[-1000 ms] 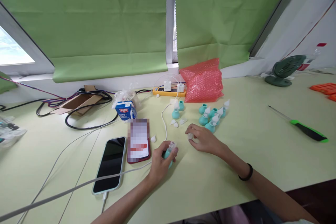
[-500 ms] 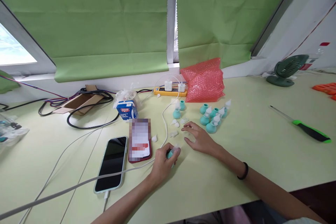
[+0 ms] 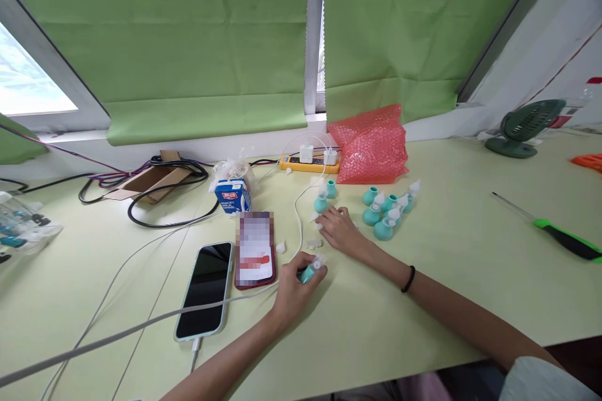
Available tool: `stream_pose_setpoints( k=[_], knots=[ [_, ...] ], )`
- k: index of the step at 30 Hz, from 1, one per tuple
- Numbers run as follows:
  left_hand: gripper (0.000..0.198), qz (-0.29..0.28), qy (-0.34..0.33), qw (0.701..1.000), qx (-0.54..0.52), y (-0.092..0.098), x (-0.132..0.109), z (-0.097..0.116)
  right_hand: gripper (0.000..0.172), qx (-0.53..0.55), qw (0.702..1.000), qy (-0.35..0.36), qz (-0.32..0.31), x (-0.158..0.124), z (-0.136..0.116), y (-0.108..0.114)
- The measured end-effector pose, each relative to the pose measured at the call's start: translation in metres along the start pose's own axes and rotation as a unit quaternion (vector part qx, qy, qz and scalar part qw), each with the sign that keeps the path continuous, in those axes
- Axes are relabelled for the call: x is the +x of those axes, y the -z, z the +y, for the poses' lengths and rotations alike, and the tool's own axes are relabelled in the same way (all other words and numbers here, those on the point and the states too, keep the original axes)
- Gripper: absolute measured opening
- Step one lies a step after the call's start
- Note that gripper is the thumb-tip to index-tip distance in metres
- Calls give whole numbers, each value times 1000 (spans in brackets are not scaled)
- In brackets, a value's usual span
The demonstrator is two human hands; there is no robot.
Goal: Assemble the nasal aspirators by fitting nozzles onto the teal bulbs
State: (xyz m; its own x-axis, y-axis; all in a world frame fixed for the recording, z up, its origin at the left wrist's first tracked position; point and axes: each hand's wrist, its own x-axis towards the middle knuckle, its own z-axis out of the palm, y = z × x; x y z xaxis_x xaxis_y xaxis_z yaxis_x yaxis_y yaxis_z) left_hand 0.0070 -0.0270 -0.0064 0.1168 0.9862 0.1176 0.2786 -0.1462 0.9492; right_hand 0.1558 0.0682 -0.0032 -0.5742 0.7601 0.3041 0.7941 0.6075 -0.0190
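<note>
Wrapped round a teal bulb [image 3: 308, 274] with a clear tip on top, my left hand [image 3: 297, 282] rests near the phones. My right hand [image 3: 341, 232] reaches over some small white pieces [image 3: 314, 218]; its fingertips are at them, and whether they grip one is hidden. A loose white cap [image 3: 281, 247] and a clear piece [image 3: 313, 243] lie between the hands. Behind my right hand stand a teal bulb with a white tip [image 3: 320, 203] and an open teal one [image 3: 332, 188]. Several more teal bulbs [image 3: 384, 229], some with white tips, stand to its right.
A black phone [image 3: 205, 291], a red-cased phone [image 3: 254, 250] and a blue carton [image 3: 232, 197] are on the left. Behind are a yellow power strip [image 3: 308, 165] and red bubble wrap [image 3: 372, 147]. A screwdriver [image 3: 564, 239] and a green fan [image 3: 524, 128] sit right. A white cable crosses the table.
My right hand has moved left and slightly forward onto the white pieces, its fingers coming closer together. My left hand still holds the teal bulb. The view has shifted slightly.
</note>
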Motion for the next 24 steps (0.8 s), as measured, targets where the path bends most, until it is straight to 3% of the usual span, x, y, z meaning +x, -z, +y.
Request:
stream_pose_setpoints(
  k=[4, 7, 10, 13, 16, 21, 24],
  knots=[
    [24, 2, -10, 1000, 28, 2, 1, 1, 10, 61, 997, 9, 44, -14, 3, 7],
    [26, 1, -19, 999, 36, 3, 0, 4, 9, 262, 960, -4, 100, -29, 1, 21],
    [25, -1, -31, 999, 40, 3, 0, 5, 14, 468, 882, -40, 43, -41, -4, 36],
    [25, -6, -40, 998, 44, 3, 0, 5, 20, 574, 816, -69, -28, -45, -8, 44],
    [25, -17, -57, 997, 55, 3, 0, 4, 24, 613, 781, -92, -73, -44, -11, 43],
    [23, -36, -87, 993, 74, 3, -1, 5, 28, 671, 725, -125, -93, -43, -13, 33],
    [23, -40, -103, 990, 92, 3, -2, 6, 30, 676, 712, -154, -109, -44, -12, 28]
  ],
)
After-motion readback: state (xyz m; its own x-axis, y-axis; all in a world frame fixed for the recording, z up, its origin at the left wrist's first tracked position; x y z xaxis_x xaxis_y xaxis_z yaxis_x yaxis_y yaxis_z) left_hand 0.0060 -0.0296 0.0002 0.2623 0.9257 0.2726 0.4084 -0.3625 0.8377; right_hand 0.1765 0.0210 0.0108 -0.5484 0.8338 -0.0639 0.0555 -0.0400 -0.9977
